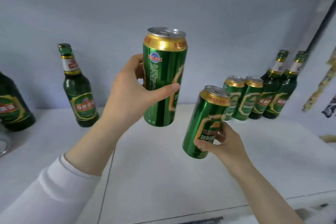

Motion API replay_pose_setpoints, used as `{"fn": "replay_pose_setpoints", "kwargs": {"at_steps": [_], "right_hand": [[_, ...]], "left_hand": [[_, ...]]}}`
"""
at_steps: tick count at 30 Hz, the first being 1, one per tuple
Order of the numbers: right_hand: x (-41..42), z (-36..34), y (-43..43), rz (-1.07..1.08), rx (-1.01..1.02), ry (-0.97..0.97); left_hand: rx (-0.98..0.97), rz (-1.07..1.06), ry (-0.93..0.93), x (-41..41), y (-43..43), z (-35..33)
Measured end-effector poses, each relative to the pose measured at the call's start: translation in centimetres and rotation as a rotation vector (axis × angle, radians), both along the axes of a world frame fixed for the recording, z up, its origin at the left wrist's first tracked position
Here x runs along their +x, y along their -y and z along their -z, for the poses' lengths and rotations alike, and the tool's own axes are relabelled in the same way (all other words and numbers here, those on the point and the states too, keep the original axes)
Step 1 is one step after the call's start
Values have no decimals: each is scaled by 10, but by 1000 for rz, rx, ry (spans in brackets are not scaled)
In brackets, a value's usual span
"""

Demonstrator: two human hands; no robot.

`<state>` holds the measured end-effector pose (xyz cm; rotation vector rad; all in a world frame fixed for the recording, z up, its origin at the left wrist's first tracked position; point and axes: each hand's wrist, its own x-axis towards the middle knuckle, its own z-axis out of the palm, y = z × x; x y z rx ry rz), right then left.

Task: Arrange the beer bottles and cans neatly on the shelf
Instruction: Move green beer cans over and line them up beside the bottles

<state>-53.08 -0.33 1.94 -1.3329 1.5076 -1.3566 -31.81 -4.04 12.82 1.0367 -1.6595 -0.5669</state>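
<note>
My left hand (132,92) grips a tall green beer can with a gold rim (164,76), held upright above the white shelf (145,169). My right hand (221,143) holds a second green can (205,122) by its lower part, tilted slightly, close to the shelf surface. At the back right stand two green cans (242,98) side by side, with two green bottles (281,87) right of them. One green bottle (78,87) stands alone at the back left, and another bottle (12,105) is cut off by the left edge.
A pale blue back wall (163,5) closes the shelf behind the drinks. A dark frame post (320,29) rises at the right. A metal round object (3,145) shows at the left edge. The shelf front edge (236,207) runs below my arms.
</note>
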Motion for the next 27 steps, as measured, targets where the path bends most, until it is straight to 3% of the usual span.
{"fn": "replay_pose_setpoints", "kwargs": {"at_steps": [11,19,27], "right_hand": [[-185,8,-9,16,79,-26],[-224,28,15,80,99,-73],[-237,37,41,62,90,-67]], "left_hand": [[201,117,-13,-181,1,38],[389,314,35,-220,41,99],[444,397,62,-242,66,123]]}}
